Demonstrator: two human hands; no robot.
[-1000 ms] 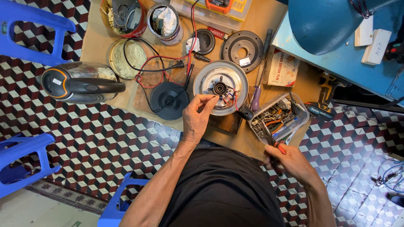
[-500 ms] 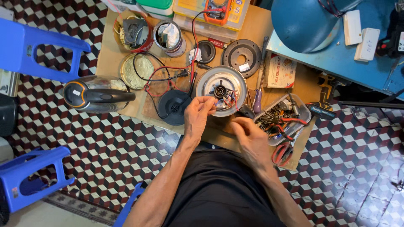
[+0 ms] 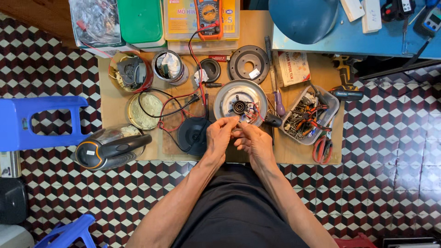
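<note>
Both hands meet at the near edge of the round silver kettle base (image 3: pixel 240 102), which lies about the middle of the cardboard sheet (image 3: pixel 108 98) on the tiled floor: the left hand (image 3: pixel 219 135) pinches something small at the plate's rim with curled fingertips, and the right hand (image 3: pixel 252 140), fingers bent inward, touches the same spot, though what either grips is too small to tell. Just left of the hands sits a black round lid (image 3: pixel 193 134), a glass kettle (image 3: pixel 110 148) lies on its side at the sheet's near left corner, and a clear tray of tools (image 3: pixel 308 115) rests toward the right edge.
</note>
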